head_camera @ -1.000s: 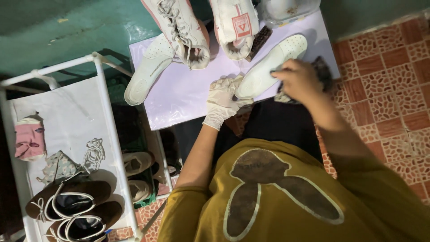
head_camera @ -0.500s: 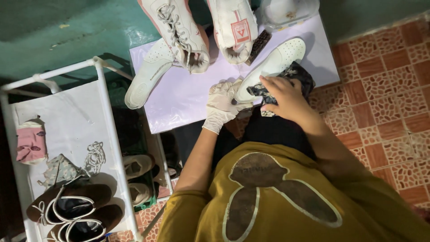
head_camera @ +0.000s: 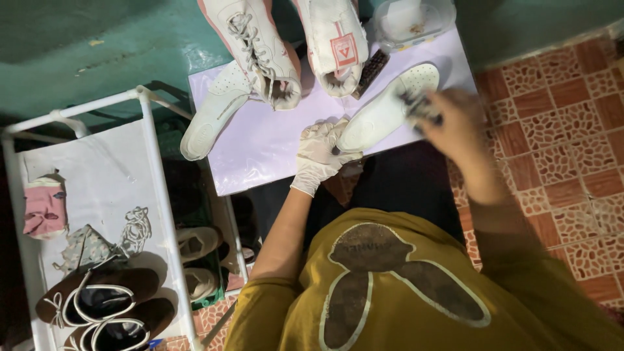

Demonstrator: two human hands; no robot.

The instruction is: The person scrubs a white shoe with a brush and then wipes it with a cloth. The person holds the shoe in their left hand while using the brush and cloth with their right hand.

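Observation:
A white insole (head_camera: 380,117) lies slantwise on a pale lilac board (head_camera: 266,146). My left hand (head_camera: 320,155), in a white glove, grips the insole's near end and pins it to the board. My right hand (head_camera: 455,120) is bare and blurred. It presses a dark cloth (head_camera: 419,105) onto the far half of the insole. A second white insole (head_camera: 213,114) lies at the board's left edge and hangs over it.
Two white-and-pink sneakers (head_camera: 263,49) (head_camera: 338,39) stand at the board's far side, with a dark brush (head_camera: 370,68) and a clear plastic tub (head_camera: 413,19). A white rack (head_camera: 153,175) at left holds brown shoes (head_camera: 97,302), laces and a pink item. Red tiled floor (head_camera: 559,123) lies at right.
My right hand has slid with the dark cloth along the insole from its near part toward the toe end. The gloved left hand has kept its hold on the heel end.

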